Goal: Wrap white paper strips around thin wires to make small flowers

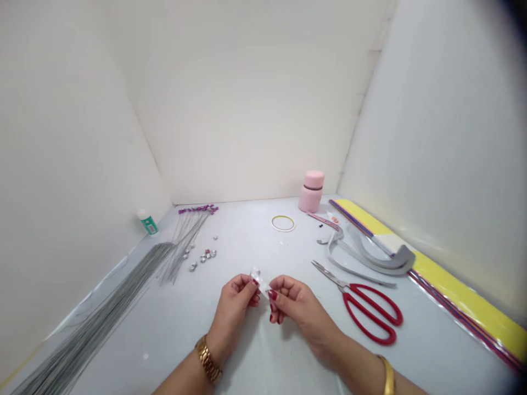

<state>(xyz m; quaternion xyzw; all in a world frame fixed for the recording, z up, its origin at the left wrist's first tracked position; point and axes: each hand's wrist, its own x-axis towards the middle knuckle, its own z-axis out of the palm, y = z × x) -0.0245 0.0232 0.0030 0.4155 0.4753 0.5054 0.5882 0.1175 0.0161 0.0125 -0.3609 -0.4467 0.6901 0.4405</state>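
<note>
Wearing a gold-toned watch point(208, 359) on the left wrist and a gold bangle point(388, 376) on the right, a person works low over a pale tabletop point(280, 362). Just beyond, the left hand point(235, 303) and right hand point(294, 300) each pinch one end of a small whitish piece point(261, 286), thumbs and fingers together on it, so that it slants between them at the near middle of the table. To the right lie red-handled scissors point(345, 287), their blades apart from the hands; to the left, a long bundle of grey wires point(107, 310) runs away from the near edge. Farther out are scattered silvery bits point(208, 254), curled grey strips point(395, 265) and yellow sheets point(453, 288) along the right wall. Beyond sit a white-and-yellow ring point(283, 230), a green-and-white container point(149, 224), purple-tipped wires point(201, 208) and, near the back wall, a pink jar point(312, 198).
</note>
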